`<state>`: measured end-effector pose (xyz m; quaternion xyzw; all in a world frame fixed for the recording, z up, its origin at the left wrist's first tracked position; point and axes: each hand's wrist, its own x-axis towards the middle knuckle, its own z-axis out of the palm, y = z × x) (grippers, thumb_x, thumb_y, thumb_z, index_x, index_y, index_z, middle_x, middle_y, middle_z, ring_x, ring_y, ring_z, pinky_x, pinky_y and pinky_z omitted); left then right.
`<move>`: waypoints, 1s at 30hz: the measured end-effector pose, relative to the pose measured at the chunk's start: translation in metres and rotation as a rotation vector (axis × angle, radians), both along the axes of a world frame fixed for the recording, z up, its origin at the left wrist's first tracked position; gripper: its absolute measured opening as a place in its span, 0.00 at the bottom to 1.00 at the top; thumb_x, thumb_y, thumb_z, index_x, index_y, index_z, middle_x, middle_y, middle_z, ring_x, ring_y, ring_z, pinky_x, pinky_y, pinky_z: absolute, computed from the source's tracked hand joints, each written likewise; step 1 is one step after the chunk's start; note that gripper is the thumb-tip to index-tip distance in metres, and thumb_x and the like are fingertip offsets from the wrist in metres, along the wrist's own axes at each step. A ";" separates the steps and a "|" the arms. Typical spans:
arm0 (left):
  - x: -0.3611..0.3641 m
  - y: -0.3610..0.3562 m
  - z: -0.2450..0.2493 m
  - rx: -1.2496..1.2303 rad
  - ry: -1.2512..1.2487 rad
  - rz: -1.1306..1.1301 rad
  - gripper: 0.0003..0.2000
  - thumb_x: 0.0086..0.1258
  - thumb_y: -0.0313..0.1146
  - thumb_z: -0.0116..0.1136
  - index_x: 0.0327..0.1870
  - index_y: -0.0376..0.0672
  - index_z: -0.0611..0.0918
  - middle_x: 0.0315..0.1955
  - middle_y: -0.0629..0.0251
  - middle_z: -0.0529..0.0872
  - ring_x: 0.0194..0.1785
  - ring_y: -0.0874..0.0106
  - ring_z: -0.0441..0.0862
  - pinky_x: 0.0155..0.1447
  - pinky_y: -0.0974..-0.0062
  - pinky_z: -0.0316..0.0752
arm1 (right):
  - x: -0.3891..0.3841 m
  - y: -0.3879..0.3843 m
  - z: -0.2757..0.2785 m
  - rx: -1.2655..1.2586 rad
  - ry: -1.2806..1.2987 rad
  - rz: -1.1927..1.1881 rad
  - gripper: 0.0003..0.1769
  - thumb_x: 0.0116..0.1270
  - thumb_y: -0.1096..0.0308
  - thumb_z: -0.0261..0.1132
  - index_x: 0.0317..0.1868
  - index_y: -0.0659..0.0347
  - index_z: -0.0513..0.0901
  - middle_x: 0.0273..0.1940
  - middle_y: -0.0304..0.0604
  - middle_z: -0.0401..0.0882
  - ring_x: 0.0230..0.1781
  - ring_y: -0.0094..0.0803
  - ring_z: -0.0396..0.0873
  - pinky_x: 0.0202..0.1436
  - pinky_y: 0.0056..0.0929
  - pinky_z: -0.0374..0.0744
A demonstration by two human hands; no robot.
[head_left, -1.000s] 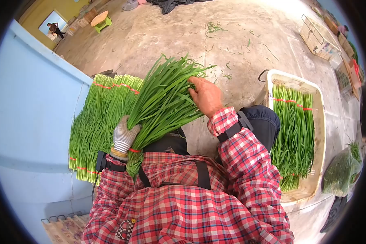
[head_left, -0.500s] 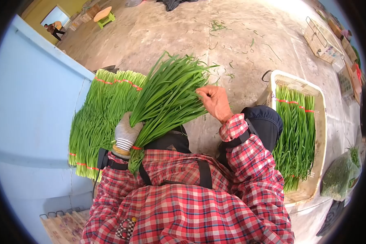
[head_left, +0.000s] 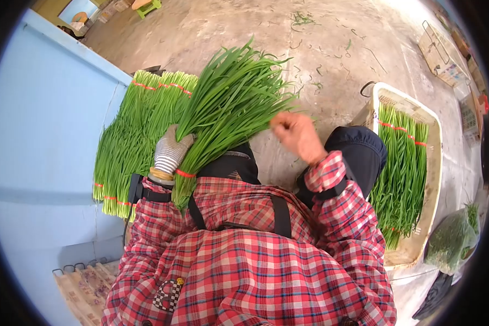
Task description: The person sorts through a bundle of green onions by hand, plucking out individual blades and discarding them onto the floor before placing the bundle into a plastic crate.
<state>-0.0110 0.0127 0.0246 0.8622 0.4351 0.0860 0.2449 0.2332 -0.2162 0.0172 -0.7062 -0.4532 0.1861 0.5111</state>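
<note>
My left hand [head_left: 171, 149], in a striped grey-white glove, is closed around a leafy bunch of garlic chives [head_left: 239, 98]. A red band ties the bunch near its base, and the long green leaves fan out up and to the right. Just beside the leaf tips is my bare right hand [head_left: 299, 137], slightly blurred, its fingers curled together. Whether a leaf is between those fingers cannot be made out. Left of my gloved hand lies a pile of banded chive bunches [head_left: 130, 141], against the blue wall.
A white plastic crate [head_left: 432, 179] with banded chives stands at my right, near my knee [head_left: 358, 155]. A clear bag of greens [head_left: 453, 239] lies beyond it. Loose leaf scraps [head_left: 301, 20] are scattered on the concrete floor. The blue wall [head_left: 43, 141] borders the left side.
The view has tilted, so the floor items appear higher. My right hand has drawn slightly away from the leaf tips. The bunch stays in my left hand.
</note>
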 end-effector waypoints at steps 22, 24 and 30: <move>0.008 -0.024 0.023 0.116 0.118 0.041 0.33 0.57 0.52 0.67 0.57 0.35 0.76 0.43 0.46 0.86 0.48 0.50 0.83 0.54 0.60 0.78 | -0.025 0.059 -0.018 -0.141 -0.357 -0.047 0.05 0.57 0.70 0.64 0.34 0.60 0.82 0.30 0.51 0.82 0.35 0.52 0.81 0.38 0.46 0.79; 0.008 -0.023 0.022 0.102 0.118 0.048 0.33 0.58 0.52 0.67 0.57 0.35 0.76 0.44 0.46 0.86 0.48 0.50 0.83 0.54 0.60 0.78 | -0.021 0.054 -0.024 -0.052 -0.334 -0.032 0.03 0.58 0.71 0.64 0.33 0.60 0.81 0.29 0.51 0.82 0.33 0.50 0.81 0.37 0.43 0.79; 0.013 -0.031 0.032 0.030 0.102 0.063 0.30 0.59 0.49 0.67 0.55 0.35 0.76 0.43 0.46 0.86 0.48 0.50 0.83 0.53 0.59 0.78 | -0.019 0.056 -0.044 0.223 0.257 -0.144 0.03 0.60 0.77 0.63 0.35 0.62 0.80 0.26 0.47 0.80 0.25 0.41 0.79 0.32 0.30 0.77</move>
